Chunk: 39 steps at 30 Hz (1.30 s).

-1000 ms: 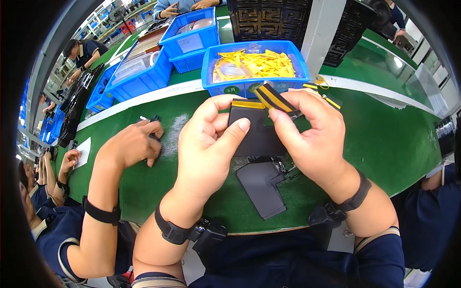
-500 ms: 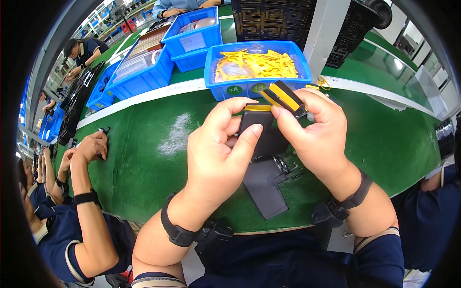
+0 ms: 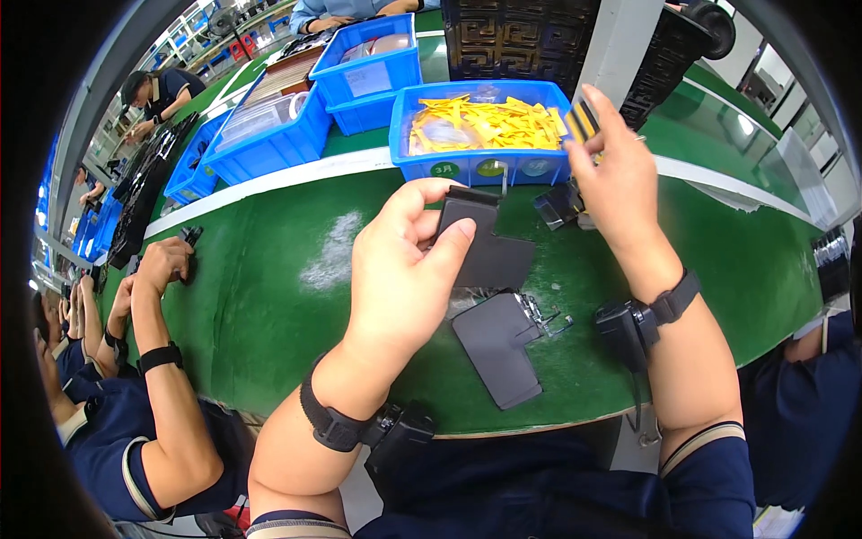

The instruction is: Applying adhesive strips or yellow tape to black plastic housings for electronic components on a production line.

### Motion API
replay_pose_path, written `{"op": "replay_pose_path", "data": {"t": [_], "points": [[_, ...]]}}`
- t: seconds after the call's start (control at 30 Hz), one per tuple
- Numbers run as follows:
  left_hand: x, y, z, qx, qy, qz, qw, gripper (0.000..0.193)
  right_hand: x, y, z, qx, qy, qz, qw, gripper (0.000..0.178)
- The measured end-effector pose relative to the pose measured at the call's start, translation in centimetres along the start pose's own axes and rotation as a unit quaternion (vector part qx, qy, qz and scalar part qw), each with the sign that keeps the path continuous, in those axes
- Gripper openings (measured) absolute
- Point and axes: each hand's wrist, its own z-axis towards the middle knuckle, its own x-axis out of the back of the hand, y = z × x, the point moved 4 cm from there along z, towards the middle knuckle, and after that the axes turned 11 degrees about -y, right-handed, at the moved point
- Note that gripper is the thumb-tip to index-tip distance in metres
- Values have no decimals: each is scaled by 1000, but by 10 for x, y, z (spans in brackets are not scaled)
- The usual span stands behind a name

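My left hand (image 3: 391,274) pinches a dark grey, L-shaped flat piece (image 3: 498,259) between thumb and fingers, above the bench. A black strip runs along its upper edge. Raised at the right end of a blue bin, my right hand (image 3: 621,180) grips a small black-and-yellow strip (image 3: 584,119), slightly blurred. A second L-shaped dark piece (image 3: 501,350) lies on the green bench below my left hand. Thin metal bits (image 3: 544,316) lie at its upper right edge. Between my hands, a small black object (image 3: 555,207) sits near the bin.
The blue bin (image 3: 415,166) holds many yellow strips (image 3: 503,124). More blue bins (image 3: 269,144) with flat parts stand to the left. A grey post (image 3: 618,54) rises behind. On the left a co-worker's hands (image 3: 163,269) handle a dark part on the green bench (image 3: 269,332).
My right hand has moved up and right, away from the left-hand piece, carrying the black-and-yellow strip. The yellow along that piece's top edge no longer shows. My left hand stays almost in place.
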Motion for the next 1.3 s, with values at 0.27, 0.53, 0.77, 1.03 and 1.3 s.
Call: {"op": "replay_pose_path", "data": {"t": [0.27, 0.53, 0.77, 1.03, 1.3], "points": [[-4, 7, -3, -46, -70, -49, 995, 28, 8, -34, -17, 39, -75, 295, 952, 16], [-5, 8, -3, -43, -80, -55, 994, 27, 9, -36, -20, 34, -131, 295, 946, 14], [-4, 5, -1, -30, -73, -63, 995, 26, -3, -32, -24, -16, -176, 401, 899, 17], [5, 4, 2, -40, -63, -48, 996, 27, 0, -38, -26, 0, -179, 350, 920, 16], [128, 12, 14, 22, 167, 472, 866, 27, -10, -43, -30, -39, -173, 479, 860, 37]]}}
